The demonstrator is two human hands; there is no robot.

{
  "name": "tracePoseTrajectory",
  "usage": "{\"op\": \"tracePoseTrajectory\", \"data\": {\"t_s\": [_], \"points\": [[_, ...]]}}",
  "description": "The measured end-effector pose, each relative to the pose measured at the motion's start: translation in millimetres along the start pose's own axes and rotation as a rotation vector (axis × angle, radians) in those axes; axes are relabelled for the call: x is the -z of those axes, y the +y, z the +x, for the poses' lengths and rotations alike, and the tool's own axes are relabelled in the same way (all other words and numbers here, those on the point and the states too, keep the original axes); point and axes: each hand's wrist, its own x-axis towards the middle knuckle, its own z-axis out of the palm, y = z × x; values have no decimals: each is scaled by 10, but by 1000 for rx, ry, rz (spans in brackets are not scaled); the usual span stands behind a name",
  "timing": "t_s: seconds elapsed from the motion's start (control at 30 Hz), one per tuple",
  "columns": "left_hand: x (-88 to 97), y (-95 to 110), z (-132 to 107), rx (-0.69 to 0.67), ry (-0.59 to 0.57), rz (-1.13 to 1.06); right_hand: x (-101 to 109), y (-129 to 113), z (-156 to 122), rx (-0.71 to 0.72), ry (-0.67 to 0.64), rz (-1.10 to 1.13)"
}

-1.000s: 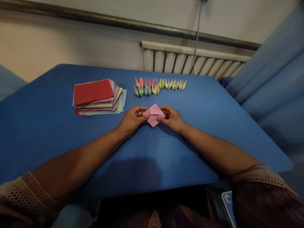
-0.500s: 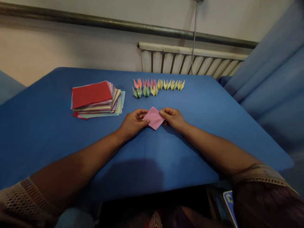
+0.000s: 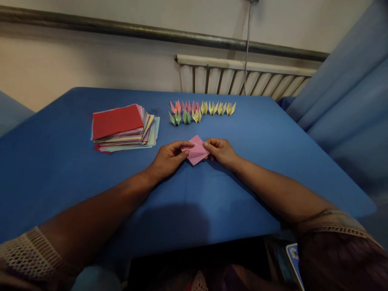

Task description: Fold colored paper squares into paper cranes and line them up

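A small pink sheet of origami paper (image 3: 198, 150), folded into a diamond, is held between both hands above the blue table. My left hand (image 3: 170, 157) pinches its left corner, thumb below and forefinger on top, where a flap of the paper stands partly raised. On the right corner, my right hand (image 3: 220, 151) closes with its thumb on top and the other fingers underneath. Beyond the hands stand several folded paper cranes (image 3: 186, 117) in green, yellow, pink and orange, set in two rows.
A thick stack of coloured paper (image 3: 117, 121), red sheet uppermost, lies to the left on the blue table (image 3: 257, 133). Behind are a radiator (image 3: 221, 60) and a wall pipe (image 3: 121, 29). A blue curtain (image 3: 348, 89) hangs at the right.
My left fingers have shifted onto the left corner, and a flap of the pink paper there now lifts and folds. The right hand keeps its grip almost unmoved.
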Motion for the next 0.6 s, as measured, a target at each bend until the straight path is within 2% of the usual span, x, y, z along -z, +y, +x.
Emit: {"op": "tracePoseTrajectory", "data": {"t_s": [0.33,0.6], "points": [[11,-61,10,70,12,-83,-7,16,15,-31,-49,33],[-2,-72,30,77,5,-257,37,45,9,6,-98,77]]}}
